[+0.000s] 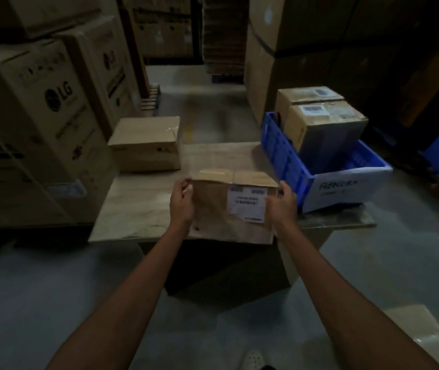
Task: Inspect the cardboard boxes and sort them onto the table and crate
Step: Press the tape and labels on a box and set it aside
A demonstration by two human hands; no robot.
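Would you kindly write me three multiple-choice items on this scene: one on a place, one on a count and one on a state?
1. Where does the blue crate stand?
A. on the right end of the table
B. on a trolley
C. under the table

2. How many cardboard boxes sit in the crate?
A. none
B. two
C. five

3. How is the labelled box handled?
A. it lies untouched
B. one hand alone carries it
C. both hands grip it

Answers:
1 A, since the crate rests on the tabletop's right part.
2 B, since two boxes stand one behind the other inside its walls.
3 C, since the left hand and the right hand each clasp one side of it.
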